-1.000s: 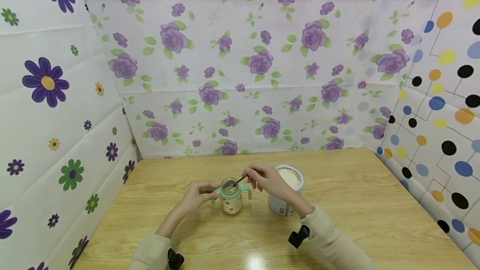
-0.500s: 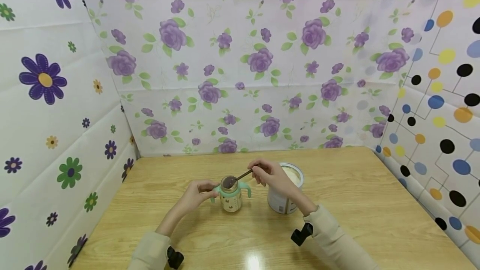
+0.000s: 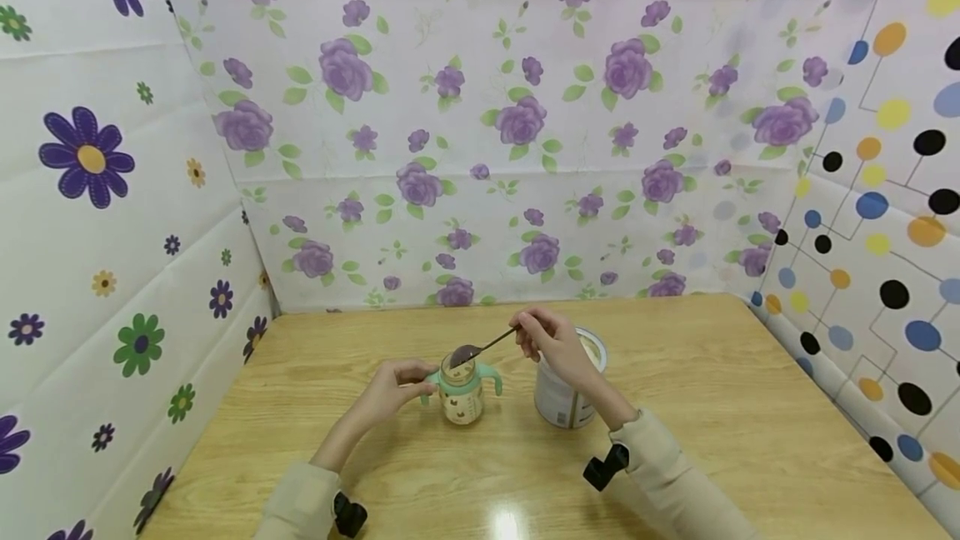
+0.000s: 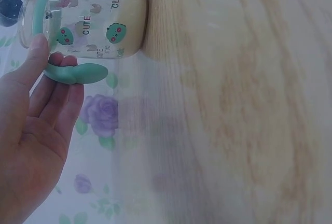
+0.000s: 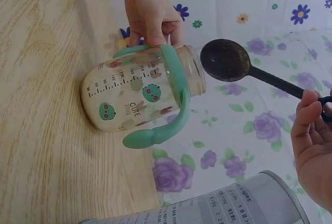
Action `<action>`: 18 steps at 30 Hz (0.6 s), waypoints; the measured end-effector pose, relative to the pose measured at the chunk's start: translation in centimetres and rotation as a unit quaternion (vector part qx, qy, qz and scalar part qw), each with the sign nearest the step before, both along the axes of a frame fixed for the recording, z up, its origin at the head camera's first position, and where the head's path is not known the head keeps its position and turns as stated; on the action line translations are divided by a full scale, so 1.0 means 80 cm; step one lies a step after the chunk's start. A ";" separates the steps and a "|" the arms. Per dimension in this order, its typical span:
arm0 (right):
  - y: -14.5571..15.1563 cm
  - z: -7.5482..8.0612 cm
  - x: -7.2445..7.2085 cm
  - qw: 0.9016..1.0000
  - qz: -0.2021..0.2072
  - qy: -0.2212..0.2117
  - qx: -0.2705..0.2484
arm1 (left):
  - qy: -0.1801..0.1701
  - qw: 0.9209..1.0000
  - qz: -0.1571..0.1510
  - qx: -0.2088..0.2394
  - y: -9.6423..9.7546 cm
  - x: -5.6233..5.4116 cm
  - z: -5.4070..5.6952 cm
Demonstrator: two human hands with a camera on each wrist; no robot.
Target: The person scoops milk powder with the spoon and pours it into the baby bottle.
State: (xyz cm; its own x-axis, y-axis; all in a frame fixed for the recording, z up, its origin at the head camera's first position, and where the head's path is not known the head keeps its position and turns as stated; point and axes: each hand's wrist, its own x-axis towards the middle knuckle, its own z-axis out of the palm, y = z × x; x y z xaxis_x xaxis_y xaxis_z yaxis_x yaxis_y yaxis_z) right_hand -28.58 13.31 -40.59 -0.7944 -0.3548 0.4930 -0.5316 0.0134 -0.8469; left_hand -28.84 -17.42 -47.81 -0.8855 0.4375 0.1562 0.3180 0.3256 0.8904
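A clear baby bottle (image 3: 461, 405) with a mint-green two-handled collar stands uncapped on the table, pale contents in its lower part. My left hand (image 3: 395, 388) grips one green handle (image 4: 78, 73) between thumb and fingers. My right hand (image 3: 553, 347) pinches the end of a dark long-handled spoon (image 3: 491, 345). Its bowl (image 5: 225, 60) hangs just above the bottle's open mouth, a little powder clinging to it. To the right of the bottle, partly behind my right hand, an opened tin (image 3: 558, 400) of pale powder stands upright.
The wooden table (image 3: 360, 473) carries the bottle and the tin. Flowered cloth (image 3: 487, 148) hangs behind it, with a flower-print cloth at the left and a dotted cloth (image 3: 885, 232) at the right.
My right hand has risen and drawn back to the right, lifting the spoon bowl out of the bottle's mouth. My left hand stays on the handle.
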 end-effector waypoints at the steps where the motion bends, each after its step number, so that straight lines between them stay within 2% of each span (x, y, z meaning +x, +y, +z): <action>1: -0.001 0.004 0.003 1.000 -0.005 0.000 -0.002 | -0.001 1.000 0.001 -0.001 0.000 0.000 0.000; 5: -0.002 0.014 0.012 1.000 -0.018 0.004 -0.009 | -0.005 1.000 0.001 -0.002 -0.001 0.001 0.000; 8: -0.001 0.013 0.013 1.000 -0.024 0.006 -0.012 | -0.005 1.000 -0.001 0.000 -0.001 0.001 0.000; 18: 0.008 -0.012 -0.010 0.999 -0.036 0.011 -0.032 | -0.003 1.000 -0.006 0.005 -0.001 0.000 0.001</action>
